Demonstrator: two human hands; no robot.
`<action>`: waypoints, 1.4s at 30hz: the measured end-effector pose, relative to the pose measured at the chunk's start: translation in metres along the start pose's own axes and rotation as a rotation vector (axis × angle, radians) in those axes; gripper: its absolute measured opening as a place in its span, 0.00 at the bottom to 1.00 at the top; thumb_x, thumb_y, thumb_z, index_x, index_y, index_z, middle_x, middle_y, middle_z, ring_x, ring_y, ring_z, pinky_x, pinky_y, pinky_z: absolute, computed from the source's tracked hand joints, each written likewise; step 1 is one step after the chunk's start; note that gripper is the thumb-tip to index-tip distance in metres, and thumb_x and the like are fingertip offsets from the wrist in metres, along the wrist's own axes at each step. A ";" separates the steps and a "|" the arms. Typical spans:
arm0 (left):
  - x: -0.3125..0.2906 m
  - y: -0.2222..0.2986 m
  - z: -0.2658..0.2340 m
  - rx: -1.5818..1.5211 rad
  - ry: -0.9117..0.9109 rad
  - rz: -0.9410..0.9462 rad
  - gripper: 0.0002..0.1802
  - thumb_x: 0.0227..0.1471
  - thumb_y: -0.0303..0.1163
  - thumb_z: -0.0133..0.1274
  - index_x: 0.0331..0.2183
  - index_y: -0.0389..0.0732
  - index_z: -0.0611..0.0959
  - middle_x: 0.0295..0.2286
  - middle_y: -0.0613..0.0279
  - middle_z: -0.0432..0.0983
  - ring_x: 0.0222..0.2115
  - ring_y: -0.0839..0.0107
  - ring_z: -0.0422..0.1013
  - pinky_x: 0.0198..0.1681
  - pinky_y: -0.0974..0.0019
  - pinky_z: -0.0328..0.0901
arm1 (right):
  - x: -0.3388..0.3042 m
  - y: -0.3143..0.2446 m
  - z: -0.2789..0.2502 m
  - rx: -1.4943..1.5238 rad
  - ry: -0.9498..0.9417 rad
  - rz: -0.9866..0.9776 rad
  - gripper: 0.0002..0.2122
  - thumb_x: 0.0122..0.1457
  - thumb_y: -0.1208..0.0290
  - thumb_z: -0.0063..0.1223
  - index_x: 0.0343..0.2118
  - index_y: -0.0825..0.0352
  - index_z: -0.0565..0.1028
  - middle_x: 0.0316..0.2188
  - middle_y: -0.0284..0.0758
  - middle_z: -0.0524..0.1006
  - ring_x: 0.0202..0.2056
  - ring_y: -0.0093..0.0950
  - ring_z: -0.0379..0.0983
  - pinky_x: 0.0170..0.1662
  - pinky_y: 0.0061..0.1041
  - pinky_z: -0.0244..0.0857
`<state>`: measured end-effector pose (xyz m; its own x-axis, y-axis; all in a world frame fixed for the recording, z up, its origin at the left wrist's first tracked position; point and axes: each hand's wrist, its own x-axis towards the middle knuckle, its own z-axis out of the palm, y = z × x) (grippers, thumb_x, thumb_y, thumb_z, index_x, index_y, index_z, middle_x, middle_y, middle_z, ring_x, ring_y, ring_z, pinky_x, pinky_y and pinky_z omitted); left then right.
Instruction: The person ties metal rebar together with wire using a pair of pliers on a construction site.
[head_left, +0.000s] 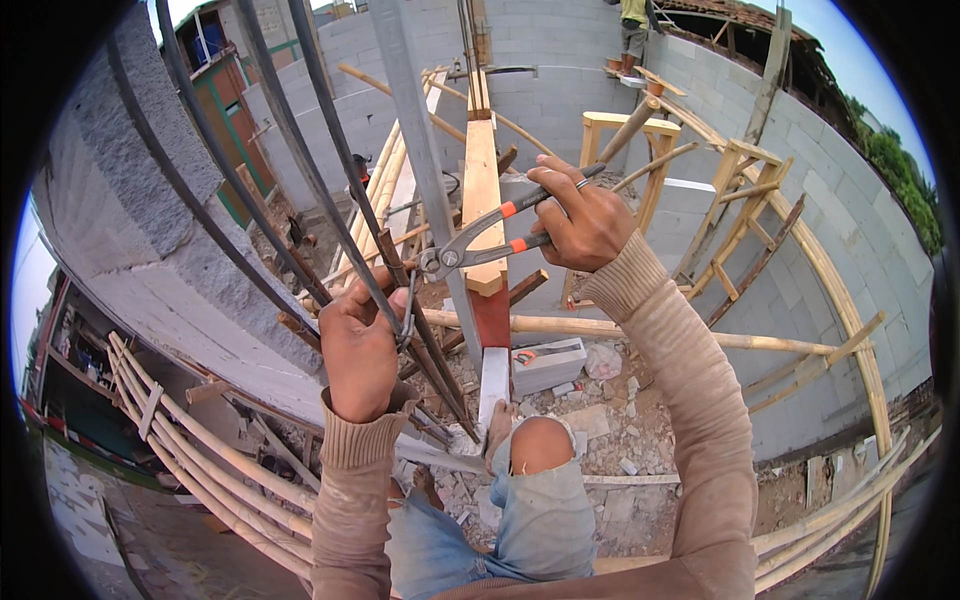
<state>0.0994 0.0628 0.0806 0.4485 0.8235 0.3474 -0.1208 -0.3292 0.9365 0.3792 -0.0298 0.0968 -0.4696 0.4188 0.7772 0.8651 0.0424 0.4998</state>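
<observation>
My right hand grips a pair of pincers by black handles with orange bands. The handles stand spread apart. At the other end, the pincers' jaws meet the upper part of a bent steel stirrup beside the rebars. Fingers of my left hand close round that stirrup against a rebar, with the thumb pressed on it. Several tall dark rebars rise past my left hand, slanting up to the left. A pale metal tube stands just behind the pincers' jaws.
A wooden plank stands behind the pincers. A grey block carries an orange-handled tool. Bamboo poles cross ahead and at both sides. Rubble covers the ground. Another person stands high by the block wall.
</observation>
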 end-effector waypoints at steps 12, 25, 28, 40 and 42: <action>0.000 0.001 0.001 -0.045 -0.010 0.002 0.13 0.55 0.19 0.57 0.44 0.29 0.81 0.34 0.65 0.79 0.30 0.84 0.69 0.34 0.77 0.65 | -0.007 -0.039 0.039 -0.174 0.007 0.251 0.15 0.57 0.79 0.51 0.44 0.86 0.73 0.66 0.58 0.52 0.66 0.65 0.45 0.60 0.49 0.64; 0.000 0.003 0.002 -0.020 -0.006 0.004 0.12 0.55 0.19 0.57 0.43 0.29 0.81 0.33 0.65 0.79 0.29 0.83 0.69 0.32 0.77 0.65 | -0.008 -0.043 0.032 -0.162 -0.092 0.287 0.13 0.58 0.81 0.48 0.43 0.86 0.73 0.65 0.59 0.55 0.66 0.66 0.44 0.62 0.49 0.60; 0.000 0.000 0.002 -0.024 0.026 -0.010 0.13 0.55 0.20 0.58 0.43 0.28 0.81 0.33 0.64 0.79 0.29 0.83 0.69 0.32 0.77 0.65 | -0.011 -0.046 0.039 -0.170 -0.101 0.313 0.16 0.59 0.83 0.46 0.48 0.88 0.69 0.65 0.64 0.50 0.66 0.69 0.39 0.64 0.52 0.55; -0.003 0.004 0.002 -0.053 -0.019 -0.015 0.14 0.54 0.20 0.55 0.44 0.31 0.83 0.36 0.62 0.81 0.36 0.77 0.73 0.43 0.73 0.65 | -0.014 -0.063 0.049 0.180 -0.124 0.471 0.32 0.53 0.81 0.50 0.62 0.83 0.54 0.66 0.68 0.36 0.66 0.71 0.31 0.66 0.56 0.45; -0.003 0.004 0.003 -0.058 -0.014 -0.012 0.15 0.54 0.20 0.55 0.45 0.31 0.83 0.36 0.63 0.81 0.36 0.77 0.73 0.44 0.73 0.65 | -0.012 -0.065 0.050 0.180 -0.097 0.488 0.36 0.52 0.79 0.53 0.63 0.81 0.52 0.66 0.69 0.35 0.66 0.71 0.30 0.67 0.56 0.42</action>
<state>0.1001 0.0583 0.0828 0.4622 0.8208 0.3356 -0.1660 -0.2917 0.9420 0.3381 0.0078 0.0357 0.0065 0.5102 0.8601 0.9996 -0.0267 0.0082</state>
